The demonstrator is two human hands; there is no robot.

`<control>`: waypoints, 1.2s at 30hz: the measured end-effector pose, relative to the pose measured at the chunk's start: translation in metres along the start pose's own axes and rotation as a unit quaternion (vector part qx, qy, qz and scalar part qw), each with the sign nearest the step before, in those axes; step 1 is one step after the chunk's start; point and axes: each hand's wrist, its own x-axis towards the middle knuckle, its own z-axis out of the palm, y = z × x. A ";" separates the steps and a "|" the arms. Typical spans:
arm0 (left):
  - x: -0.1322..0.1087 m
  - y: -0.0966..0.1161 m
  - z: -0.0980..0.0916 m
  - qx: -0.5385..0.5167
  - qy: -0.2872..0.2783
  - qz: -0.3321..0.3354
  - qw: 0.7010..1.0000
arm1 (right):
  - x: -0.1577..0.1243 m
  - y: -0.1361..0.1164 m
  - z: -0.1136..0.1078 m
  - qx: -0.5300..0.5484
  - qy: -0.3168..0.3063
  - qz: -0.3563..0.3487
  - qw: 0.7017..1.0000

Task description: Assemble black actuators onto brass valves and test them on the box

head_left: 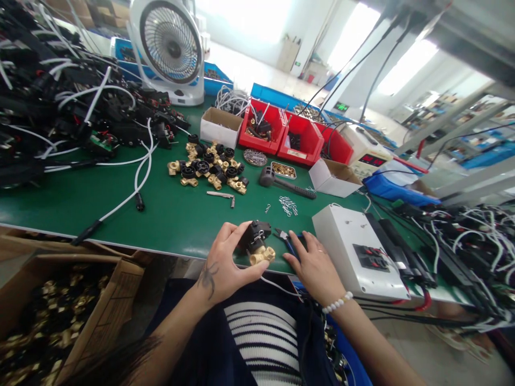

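Observation:
My left hand (pixel 229 260) is closed around a valve assembly at the table's front edge. Its upper part is a black plastic housing (pixel 257 230) with a wire clip on the side; below sits a brass valve body (pixel 261 255). A white cable (pixel 281 288) trails beneath it toward the right. To the right, my right hand (pixel 314 262) has its thumb and fingers around the dark blue handles of a pair of pliers (pixel 285 237), whose jaws point toward the valve. Part of the handles is hidden under the fingers. Beyond lie several wire clips (pixel 288 206).
Brass valves with black caps (pixel 209 163) are piled behind a small tool (pixel 221 195). A black-handled hammer (pixel 287 185), red bins (pixel 300 140) and white boxes stand farther back. A grey control box (pixel 358 252) is close on the right. Cabled units (pixel 100 112) crowd the left.

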 end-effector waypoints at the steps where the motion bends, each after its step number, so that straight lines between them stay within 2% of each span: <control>1: -0.001 -0.001 0.000 -0.004 -0.001 0.002 1.000 | -0.002 0.000 0.002 -0.028 -0.005 -0.007 1.000; 3: -0.002 -0.003 0.001 -0.012 -0.002 0.005 1.000 | -0.006 -0.002 0.003 -0.034 0.006 -0.017 0.999; 8: -0.003 -0.006 0.001 -0.019 -0.004 0.000 1.000 | -0.004 -0.001 0.004 0.108 0.024 -0.004 0.994; 10: -0.002 -0.007 0.001 -0.018 -0.004 0.002 1.000 | -0.002 0.001 -0.002 0.143 0.019 -0.003 0.989; 12: -0.002 -0.007 0.001 -0.017 -0.005 0.004 1.000 | -0.001 0.001 -0.018 0.192 0.000 -0.008 0.981; 14: -0.002 -0.007 0.000 -0.018 -0.007 0.006 1.000 | -0.003 -0.002 -0.044 0.297 -0.065 -0.012 0.953; 16: -0.002 -0.007 0.000 -0.018 -0.011 0.008 1.000 | -0.005 -0.009 -0.072 0.446 -0.144 0.005 0.883; 17: -0.002 -0.007 0.000 -0.017 -0.013 0.009 1.000 | -0.005 -0.013 -0.084 0.487 -0.137 0.017 0.862; 18: -0.002 -0.007 0.000 -0.016 -0.014 0.010 1.000 | -0.005 -0.017 -0.094 0.526 -0.091 0.023 0.845; 19: -0.003 -0.007 0.000 -0.014 -0.013 0.011 1.000 | -0.004 -0.021 -0.099 0.553 -0.013 0.021 0.833; 21: -0.003 -0.008 0.001 -0.011 -0.014 0.015 1.000 | 0.000 -0.026 -0.099 0.587 0.180 0.005 0.789; 22: -0.003 -0.008 0.001 -0.009 -0.015 0.017 1.000 | 0.002 -0.028 -0.096 0.582 0.253 -0.002 0.773; 23: -0.003 -0.009 0.001 -0.008 -0.017 0.018 1.000 | 0.005 -0.028 -0.091 0.555 0.280 -0.010 0.783; 24: -0.003 -0.010 0.001 -0.008 -0.022 0.019 1.000 | 0.007 -0.027 -0.086 0.510 0.255 -0.024 0.821; 26: -0.003 -0.011 0.000 -0.008 -0.029 0.020 0.999 | 0.010 -0.021 -0.080 0.389 0.099 -0.069 0.913; 27: -0.003 -0.011 0.000 -0.009 -0.032 0.020 0.999 | 0.011 -0.018 -0.079 0.337 0.027 -0.089 0.937; 28: -0.003 -0.011 0.000 -0.010 -0.032 0.021 0.999 | 0.011 -0.015 -0.080 0.309 -0.006 -0.096 0.946; 29: -0.003 -0.011 0.000 -0.011 -0.032 0.022 0.999 | 0.011 -0.012 -0.082 0.308 0.013 -0.086 0.947; 30: -0.003 -0.011 0.000 -0.012 -0.032 0.025 0.999 | 0.010 -0.009 -0.084 0.330 0.074 -0.062 0.939; 32: -0.003 -0.010 0.000 -0.012 -0.029 0.031 0.999 | 0.009 -0.007 -0.087 0.392 0.225 -0.011 0.892; 33: -0.003 -0.010 0.000 -0.010 -0.029 0.033 0.999 | 0.009 -0.008 -0.086 0.405 0.263 -0.003 0.876; 34: -0.003 -0.009 0.000 -0.009 -0.028 0.034 0.999 | 0.009 -0.009 -0.085 0.402 0.258 -0.016 0.878; 35: -0.003 -0.008 0.000 -0.008 -0.031 0.035 0.999 | 0.009 -0.010 -0.084 0.386 0.217 -0.043 0.896; 36: -0.003 -0.007 0.000 -0.007 -0.033 0.036 0.999 | 0.009 -0.011 -0.084 0.356 0.146 -0.078 0.920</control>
